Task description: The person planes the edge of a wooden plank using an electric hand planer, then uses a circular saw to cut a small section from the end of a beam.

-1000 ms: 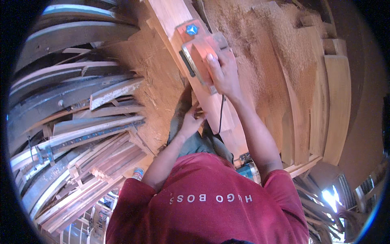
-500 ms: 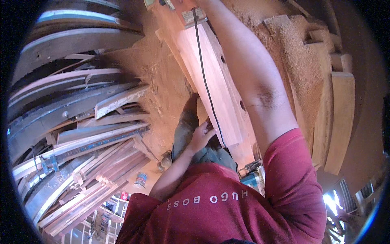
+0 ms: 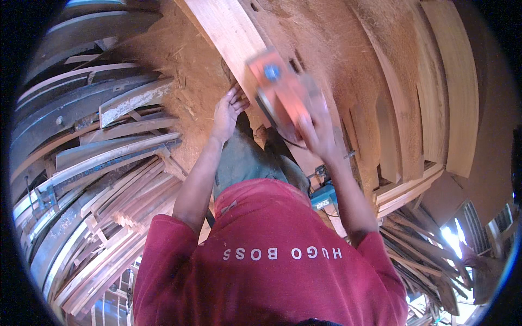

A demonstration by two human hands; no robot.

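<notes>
The orange electric hand planer [image 3: 283, 95] sits on the long pale wooden board [image 3: 225, 27], at the middle of the view, with its length slanting from upper left to lower right. Its body is bright orange and a little blurred. Near its front end there is a round blue knob [image 3: 271, 72] with a light mark in the centre. A raised orange handle runs backward from it, and the left side of the tool shows a greyish, darker part. A thin black cord [image 3: 296, 144] curves close to its rear end.

The right hand [image 3: 318, 127] is closed around the rear of the handle, with the thumb lying on the left side; the other fingers are blurred. The left hand [image 3: 228, 111] is beside the left edge of the board, its fingers slightly bent and a little apart. Whether they pinch this edge or only touch it, I cannot tell.

The board looks smooth, with pinkish-cream grain. To the right, loose brown sawdust [image 3: 331, 49] covers the timber.
</notes>
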